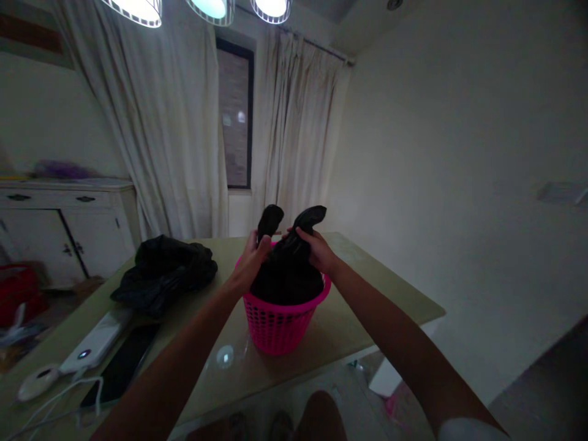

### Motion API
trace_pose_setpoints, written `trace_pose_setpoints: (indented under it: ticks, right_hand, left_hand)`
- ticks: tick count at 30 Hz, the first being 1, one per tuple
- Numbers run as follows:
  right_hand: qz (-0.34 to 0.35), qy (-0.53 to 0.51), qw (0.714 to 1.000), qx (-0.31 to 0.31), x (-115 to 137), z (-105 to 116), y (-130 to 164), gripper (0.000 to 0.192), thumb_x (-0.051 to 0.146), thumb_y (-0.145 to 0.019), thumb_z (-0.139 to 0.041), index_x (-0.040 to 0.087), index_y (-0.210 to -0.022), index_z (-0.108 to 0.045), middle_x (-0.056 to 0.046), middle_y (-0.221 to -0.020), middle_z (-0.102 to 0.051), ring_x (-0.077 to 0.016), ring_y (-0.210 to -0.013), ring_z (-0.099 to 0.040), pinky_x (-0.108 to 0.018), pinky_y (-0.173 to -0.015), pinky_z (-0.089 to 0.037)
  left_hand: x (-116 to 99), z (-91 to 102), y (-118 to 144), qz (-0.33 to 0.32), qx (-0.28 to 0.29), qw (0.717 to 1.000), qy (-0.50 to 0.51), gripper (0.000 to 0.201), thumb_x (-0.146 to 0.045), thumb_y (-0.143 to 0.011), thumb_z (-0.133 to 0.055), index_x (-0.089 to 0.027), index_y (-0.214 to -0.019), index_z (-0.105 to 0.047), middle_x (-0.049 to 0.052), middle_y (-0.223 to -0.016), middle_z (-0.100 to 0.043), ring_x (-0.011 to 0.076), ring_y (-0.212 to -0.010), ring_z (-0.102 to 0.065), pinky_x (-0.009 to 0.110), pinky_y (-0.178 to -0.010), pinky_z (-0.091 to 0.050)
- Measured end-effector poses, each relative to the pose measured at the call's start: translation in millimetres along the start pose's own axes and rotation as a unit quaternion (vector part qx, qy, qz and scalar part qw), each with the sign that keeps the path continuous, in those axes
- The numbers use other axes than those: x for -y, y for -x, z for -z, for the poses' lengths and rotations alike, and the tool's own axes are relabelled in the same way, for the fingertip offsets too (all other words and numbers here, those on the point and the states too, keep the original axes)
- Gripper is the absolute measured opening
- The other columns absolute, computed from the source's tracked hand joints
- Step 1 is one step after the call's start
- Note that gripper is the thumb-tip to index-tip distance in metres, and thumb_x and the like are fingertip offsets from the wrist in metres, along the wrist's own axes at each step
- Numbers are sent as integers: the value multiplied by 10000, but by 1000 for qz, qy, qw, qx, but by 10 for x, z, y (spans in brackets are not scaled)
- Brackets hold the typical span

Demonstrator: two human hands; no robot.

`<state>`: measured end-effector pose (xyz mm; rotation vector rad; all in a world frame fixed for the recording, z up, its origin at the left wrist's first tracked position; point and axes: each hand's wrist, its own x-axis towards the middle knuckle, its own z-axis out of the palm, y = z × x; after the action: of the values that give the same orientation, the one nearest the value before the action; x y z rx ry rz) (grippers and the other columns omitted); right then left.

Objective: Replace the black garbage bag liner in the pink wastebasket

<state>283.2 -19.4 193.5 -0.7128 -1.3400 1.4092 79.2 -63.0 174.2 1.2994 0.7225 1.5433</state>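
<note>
A pink plastic basket (279,334) with holes in its wall stands on the table in front of me. Inside it sits a black plastic bag (289,282), bunched up and rising above the rim. My left hand (254,257) is closed round one gathered end of the bag, on the left. On the right, my right hand (316,250) grips another end, with a black tip sticking out above the fingers. Both hands are over the basket's far half. What lies inside the bag, if anything, is hidden.
Another black plastic bag (168,275) lies crumpled on the table (367,294) to the left. Nearer me are a white power bank (96,343), a dark phone (124,361), a small round white device (39,383) and a white cable (64,389). A white cabinet (92,233) stands behind at left.
</note>
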Motion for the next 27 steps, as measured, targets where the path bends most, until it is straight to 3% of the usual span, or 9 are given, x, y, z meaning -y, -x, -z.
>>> trace_pose_setpoints:
  ticks: [3, 5, 8, 10, 14, 20, 22, 24, 27]
  right_hand:
    - [10, 69, 995, -67, -170, -274, -197, 372, 493, -776, -808, 190, -973, -724, 39, -665, -561, -152, -656, -552, -305, -708, -521]
    - [47, 172, 983, -49, -229, -318, -249, 264, 429, -781, -799, 201, -881, -710, 19, -700, -591, -182, -747, -587, -325, -772, -536]
    - [116, 236, 963, 61, -194, -295, -188, 256, 400, -754, -851, 222, -865, -704, -36, -954, -730, -256, -1070, -660, -370, -996, -547]
    - [112, 237, 956, 131, -116, -287, -90, 331, 426, -709, -902, 222, -894, -717, -42, -1011, -754, -264, -1121, -671, -389, -1068, -530]
    - [-11, 176, 963, 203, -23, -356, 72, 442, 547, -708, -926, 189, -850, -709, -34, -902, -749, -223, -938, -711, -384, -995, -564]
    - [-26, 34, 998, 44, -263, -428, -63, 553, 716, -801, -792, 191, -788, -616, -12, -682, -653, -171, -659, -625, -323, -724, -549]
    - [-27, 68, 997, -30, -327, -401, -156, 403, 536, -791, -822, 186, -896, -654, -8, -728, -676, -172, -686, -628, -302, -704, -535]
    - [-21, 135, 987, -81, -340, -363, -235, 277, 353, -767, -796, 195, -956, -670, -3, -782, -695, -183, -765, -648, -285, -722, -527]
    - [22, 238, 968, -73, -303, -312, -305, 180, 274, -742, -768, 210, -888, -687, 8, -761, -682, -200, -834, -640, -283, -763, -519]
  left_hand:
    - [-21, -57, -50, 11, 21, 1000, 2, 910, -1063, -799, -307, -220, -899, -635, -49, -520, -455, 114, -444, -388, 263, -444, -337]
    - [-47, -41, -93, 43, 33, 998, -45, 810, -980, -830, -489, -209, -997, -674, -55, -503, -489, 117, -415, -426, 250, -418, -315]
    - [-96, 10, -134, 74, 63, 988, -123, 661, -658, -732, -893, -206, -1168, -688, -29, -648, -664, 126, -452, -571, 219, -394, -312]
    - [-134, 24, -140, 90, 68, 985, -132, 623, -567, -735, -909, -190, -1191, -717, -12, -658, -687, 118, -420, -559, 214, -365, -279]
    - [-179, -32, -126, 82, 20, 988, -133, 495, -486, -764, -849, -165, -1130, -759, -46, -508, -593, 88, -332, -423, 206, -347, -250]
    - [-108, -62, -65, -29, -12, 984, -175, 304, -444, -932, -645, -210, -1125, -675, 10, -657, -709, 154, -453, -564, 248, -462, -395]
    - [-91, -24, -15, -105, 4, 949, -296, 223, -310, -955, -575, -224, -1126, -689, 36, -751, -745, 213, -638, -688, 292, -606, -488]
    - [-88, 16, 39, -164, 42, 887, -429, 330, -172, -920, -530, -242, -1192, -704, 59, -870, -778, 268, -824, -747, 346, -751, -524]
    - [-90, 56, 76, -204, 84, 837, -500, 457, -94, -897, -485, -253, -1272, -691, 87, -1078, -790, 293, -986, -751, 390, -876, -540]
